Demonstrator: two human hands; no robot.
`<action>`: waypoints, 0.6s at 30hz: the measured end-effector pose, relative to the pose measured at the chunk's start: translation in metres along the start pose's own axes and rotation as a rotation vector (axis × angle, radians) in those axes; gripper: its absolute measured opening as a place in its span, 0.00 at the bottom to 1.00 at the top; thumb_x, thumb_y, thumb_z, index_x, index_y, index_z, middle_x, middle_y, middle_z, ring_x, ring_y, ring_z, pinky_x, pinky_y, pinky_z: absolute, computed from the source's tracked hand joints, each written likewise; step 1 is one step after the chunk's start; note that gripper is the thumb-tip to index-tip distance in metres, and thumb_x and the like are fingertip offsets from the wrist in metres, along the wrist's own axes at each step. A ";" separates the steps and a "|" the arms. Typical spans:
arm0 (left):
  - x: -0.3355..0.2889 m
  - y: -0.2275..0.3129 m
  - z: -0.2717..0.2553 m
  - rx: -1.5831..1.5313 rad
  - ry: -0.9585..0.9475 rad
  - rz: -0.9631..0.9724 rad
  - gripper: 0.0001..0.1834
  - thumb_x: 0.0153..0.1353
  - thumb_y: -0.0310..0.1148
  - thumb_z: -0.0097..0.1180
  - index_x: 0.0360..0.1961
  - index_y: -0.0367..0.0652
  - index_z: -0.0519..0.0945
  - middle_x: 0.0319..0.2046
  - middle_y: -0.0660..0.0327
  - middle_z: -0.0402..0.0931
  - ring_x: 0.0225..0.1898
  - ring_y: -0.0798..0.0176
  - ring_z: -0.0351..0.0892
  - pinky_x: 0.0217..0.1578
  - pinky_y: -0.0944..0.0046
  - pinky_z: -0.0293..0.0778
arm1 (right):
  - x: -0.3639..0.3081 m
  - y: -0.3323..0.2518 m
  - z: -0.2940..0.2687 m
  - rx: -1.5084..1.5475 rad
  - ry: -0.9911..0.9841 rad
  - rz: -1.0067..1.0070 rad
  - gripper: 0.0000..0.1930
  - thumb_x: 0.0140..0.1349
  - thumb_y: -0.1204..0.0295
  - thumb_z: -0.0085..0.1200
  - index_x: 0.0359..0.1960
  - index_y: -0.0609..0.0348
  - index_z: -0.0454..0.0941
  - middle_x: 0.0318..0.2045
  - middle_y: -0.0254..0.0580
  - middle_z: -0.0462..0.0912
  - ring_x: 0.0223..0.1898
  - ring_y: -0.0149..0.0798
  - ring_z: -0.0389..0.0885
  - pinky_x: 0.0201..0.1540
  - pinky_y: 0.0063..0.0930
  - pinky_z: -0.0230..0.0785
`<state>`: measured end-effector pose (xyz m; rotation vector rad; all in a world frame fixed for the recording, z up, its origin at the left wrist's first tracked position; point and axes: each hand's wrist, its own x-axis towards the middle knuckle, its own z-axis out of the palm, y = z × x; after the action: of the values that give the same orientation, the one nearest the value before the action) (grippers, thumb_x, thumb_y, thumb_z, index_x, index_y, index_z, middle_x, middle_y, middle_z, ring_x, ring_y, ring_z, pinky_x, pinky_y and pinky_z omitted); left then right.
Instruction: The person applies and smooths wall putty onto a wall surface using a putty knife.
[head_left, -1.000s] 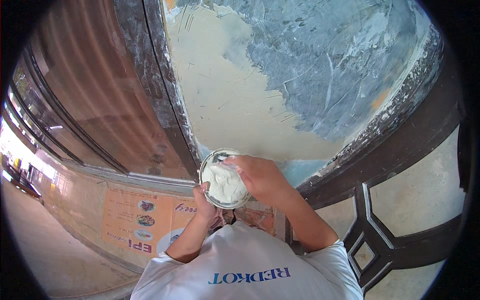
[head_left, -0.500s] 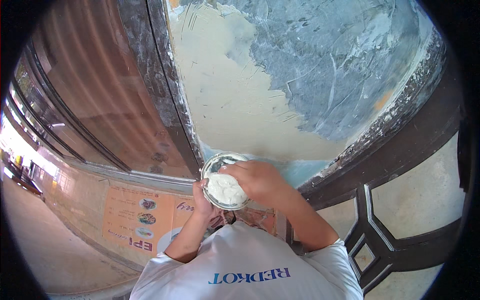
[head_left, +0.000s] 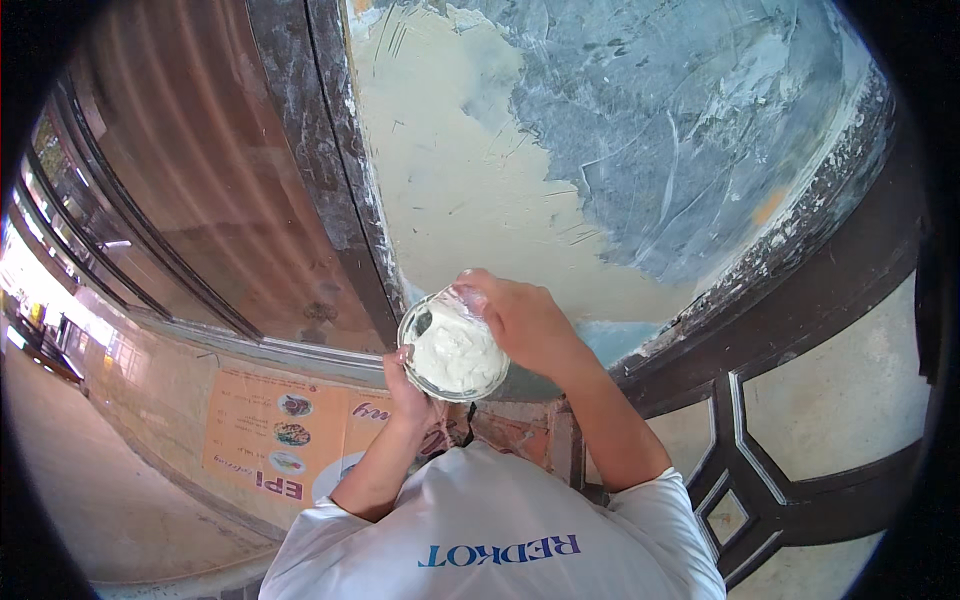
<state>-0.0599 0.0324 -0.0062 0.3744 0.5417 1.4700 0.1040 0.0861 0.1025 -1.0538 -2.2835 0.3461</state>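
My left hand (head_left: pixel 404 390) grips the near left side of a round tub (head_left: pixel 490 392), its thumb over the rim. Thick white putty (head_left: pixel 455 352) fills most of the tub, with a dark gap at the upper left. My right hand (head_left: pixel 510 315) is closed at the tub's upper right rim, its fingers curled down against the putty. White smears coat those fingers, and whatever they hold is hidden. Beyond the tub stands a wall panel (head_left: pixel 480 190) with a cream coat on its left and lower part and bare grey-blue on the rest.
Dark, white-smeared framing (head_left: pixel 340 170) borders the panel on the left, and a brown frame (head_left: pixel 780 270) on the right. Brown-tinted glass (head_left: pixel 200 150) lies left. An orange sheet with food pictures (head_left: pixel 280 430) is below it. Dark latticework (head_left: pixel 760 460) stands at lower right.
My right hand has risen from inside the tub to its upper right rim. The tub has shifted slightly up and right, and more of the putty shows.
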 end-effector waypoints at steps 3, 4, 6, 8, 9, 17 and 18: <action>0.002 -0.003 -0.004 0.012 0.042 -0.005 0.38 0.57 0.55 0.34 0.60 0.36 0.66 0.57 0.49 0.69 0.57 0.47 0.71 0.59 0.52 0.68 | 0.002 0.021 0.001 0.089 -0.025 0.115 0.15 0.62 0.77 0.47 0.51 0.54 0.70 0.35 0.51 0.82 0.36 0.54 0.81 0.38 0.41 0.72; 0.002 -0.003 -0.005 -0.026 0.025 -0.017 0.39 0.57 0.56 0.34 0.60 0.36 0.66 0.58 0.48 0.69 0.58 0.46 0.70 0.59 0.52 0.68 | 0.001 0.025 0.000 0.198 -0.054 0.211 0.15 0.61 0.77 0.47 0.51 0.56 0.70 0.32 0.54 0.81 0.34 0.56 0.81 0.38 0.44 0.71; -0.002 0.000 -0.004 -0.011 0.058 -0.031 0.40 0.57 0.57 0.33 0.61 0.36 0.65 0.59 0.48 0.68 0.58 0.46 0.70 0.59 0.52 0.67 | -0.001 0.028 0.002 0.306 -0.085 0.307 0.15 0.60 0.77 0.47 0.50 0.57 0.69 0.28 0.56 0.81 0.32 0.59 0.80 0.38 0.47 0.71; -0.002 -0.002 0.000 -0.032 0.145 -0.020 0.40 0.57 0.57 0.33 0.61 0.37 0.65 0.58 0.49 0.69 0.58 0.47 0.70 0.59 0.53 0.67 | -0.007 0.027 0.006 0.363 -0.063 0.378 0.15 0.60 0.77 0.45 0.50 0.56 0.68 0.29 0.58 0.80 0.32 0.60 0.80 0.37 0.46 0.70; -0.002 -0.005 0.000 -0.012 0.131 0.016 0.38 0.58 0.56 0.32 0.60 0.37 0.67 0.57 0.50 0.70 0.58 0.49 0.70 0.59 0.54 0.67 | -0.009 0.030 0.010 0.363 -0.061 0.379 0.15 0.60 0.77 0.45 0.50 0.56 0.68 0.29 0.58 0.80 0.32 0.60 0.80 0.37 0.46 0.70; -0.001 -0.016 0.006 0.030 0.224 0.017 0.32 0.62 0.52 0.32 0.58 0.40 0.69 0.56 0.56 0.72 0.57 0.54 0.72 0.59 0.56 0.67 | -0.018 0.040 0.042 0.387 -0.025 0.309 0.17 0.58 0.76 0.45 0.51 0.57 0.68 0.36 0.54 0.80 0.37 0.48 0.81 0.43 0.39 0.71; -0.001 -0.015 0.006 0.032 0.223 0.014 0.32 0.62 0.52 0.32 0.58 0.40 0.69 0.56 0.56 0.72 0.57 0.54 0.72 0.59 0.56 0.67 | -0.017 0.038 0.040 0.387 -0.023 0.312 0.17 0.58 0.76 0.45 0.51 0.57 0.68 0.36 0.54 0.80 0.37 0.48 0.81 0.43 0.39 0.71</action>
<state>-0.0442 0.0304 -0.0100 0.2403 0.7429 1.5274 0.1111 0.0982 0.0460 -1.1967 -1.9573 0.8907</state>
